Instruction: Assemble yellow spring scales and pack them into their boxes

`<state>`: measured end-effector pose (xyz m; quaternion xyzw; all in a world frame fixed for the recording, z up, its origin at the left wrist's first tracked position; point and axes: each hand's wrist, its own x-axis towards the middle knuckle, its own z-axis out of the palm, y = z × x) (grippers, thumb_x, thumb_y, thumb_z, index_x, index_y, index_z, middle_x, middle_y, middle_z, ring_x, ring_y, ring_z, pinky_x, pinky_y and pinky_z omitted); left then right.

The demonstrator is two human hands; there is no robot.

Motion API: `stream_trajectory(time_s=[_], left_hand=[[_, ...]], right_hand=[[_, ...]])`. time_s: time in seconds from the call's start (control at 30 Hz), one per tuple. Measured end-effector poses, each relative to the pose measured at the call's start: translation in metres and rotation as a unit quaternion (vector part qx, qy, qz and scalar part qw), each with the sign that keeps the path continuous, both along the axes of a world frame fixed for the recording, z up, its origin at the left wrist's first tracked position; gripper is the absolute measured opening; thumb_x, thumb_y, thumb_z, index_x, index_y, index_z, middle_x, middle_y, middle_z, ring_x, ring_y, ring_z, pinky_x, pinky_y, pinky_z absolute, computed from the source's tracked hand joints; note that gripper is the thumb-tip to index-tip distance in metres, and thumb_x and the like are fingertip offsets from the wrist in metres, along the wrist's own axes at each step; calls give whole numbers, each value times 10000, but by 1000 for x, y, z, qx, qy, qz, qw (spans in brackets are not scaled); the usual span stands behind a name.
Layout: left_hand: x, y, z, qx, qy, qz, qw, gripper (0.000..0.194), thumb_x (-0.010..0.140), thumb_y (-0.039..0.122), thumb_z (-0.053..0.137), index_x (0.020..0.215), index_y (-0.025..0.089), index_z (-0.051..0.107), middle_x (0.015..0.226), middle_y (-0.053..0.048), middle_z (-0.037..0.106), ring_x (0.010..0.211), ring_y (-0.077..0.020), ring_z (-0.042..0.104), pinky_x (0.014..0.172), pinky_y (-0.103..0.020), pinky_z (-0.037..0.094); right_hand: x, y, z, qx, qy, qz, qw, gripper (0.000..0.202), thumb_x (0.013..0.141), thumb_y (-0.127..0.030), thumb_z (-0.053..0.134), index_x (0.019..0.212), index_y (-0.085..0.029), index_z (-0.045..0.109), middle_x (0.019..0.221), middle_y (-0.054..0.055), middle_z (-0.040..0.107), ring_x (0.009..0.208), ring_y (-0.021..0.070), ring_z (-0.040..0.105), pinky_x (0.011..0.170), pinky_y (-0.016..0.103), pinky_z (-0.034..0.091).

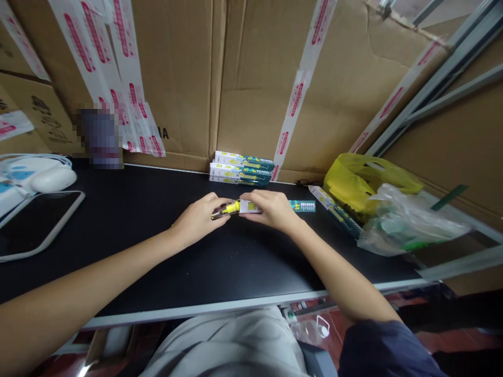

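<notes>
My left hand is closed around a slim yellow-and-black pen-like tool; its exact kind is hard to make out. Wrapped over a long, narrow white-and-teal carton is my right hand. The tool's yellow part meets the carton's left end, between my two hands. Whether part of the tool sits inside the carton is hidden. Behind my hands, similar printed cartons lie stacked against the cardboard wall. Another such carton lies slanted to the right.
A phone and white cable gear lie at the left of the black table. Yellow and clear plastic bags occupy the right, beside a metal frame. Tall taped cardboard closes off the back.
</notes>
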<state>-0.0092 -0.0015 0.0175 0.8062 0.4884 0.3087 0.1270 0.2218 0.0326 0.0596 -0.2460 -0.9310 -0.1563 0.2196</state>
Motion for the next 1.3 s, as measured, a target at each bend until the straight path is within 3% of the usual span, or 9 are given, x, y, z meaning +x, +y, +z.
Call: stream_trajectory(time_s=[0.2,0.3,0.37,0.53,0.83,1.07,1.3], left_hand=[[4,-12,10,25,180,43,982,360,867,304,487,1197,196,583,1020,-78,666,813,-240,677,649,-302,470],[6,-17,12,28,245,64,967,310,885,308,445,1118,161,585,956,-110,694,767,-260,689,591,-298,455],[7,-18,12,35,255,66,964,371,898,312,418,1201,147,551,966,-126,709,785,-274,697,593,-302,459],[6,-17,10,15,255,60,965,616,890,332,430,1460,114,346,1033,-150,720,846,-312,703,630,-334,486],[6,-16,12,-67,241,35,968,691,866,369,429,1498,119,299,1004,-175,721,854,-347,696,642,-356,474],[11,-22,11,-99,146,-3,984,877,793,308,524,1541,150,95,839,-86,728,734,-266,697,577,-272,417],[1,-8,11,-75,84,-15,993,812,790,399,562,1513,218,238,829,-47,711,749,-241,694,628,-266,434]], right_hand=[[-8,-4,-3,120,-102,34,987,327,978,-405,433,1109,-163,609,874,57,673,748,166,539,630,298,326],[-12,-5,-5,146,-116,34,982,320,981,-389,425,1099,-152,606,852,64,654,748,178,508,646,321,291],[-13,-6,-6,147,-120,26,982,322,980,-387,426,1110,-148,598,864,70,648,761,186,499,661,333,280],[-16,-9,-7,135,-126,15,983,322,984,-385,414,1127,-151,584,883,81,636,782,199,483,662,347,257],[-23,-15,-15,170,-122,37,977,255,1007,-286,378,1113,-162,574,848,65,621,742,177,470,642,344,248],[-32,-22,-21,182,-131,64,972,209,995,-177,379,1064,-166,576,797,37,611,719,162,471,635,338,255],[-19,-6,-17,89,-129,34,987,256,943,-354,507,1076,-162,610,877,57,646,783,187,496,658,338,243]])
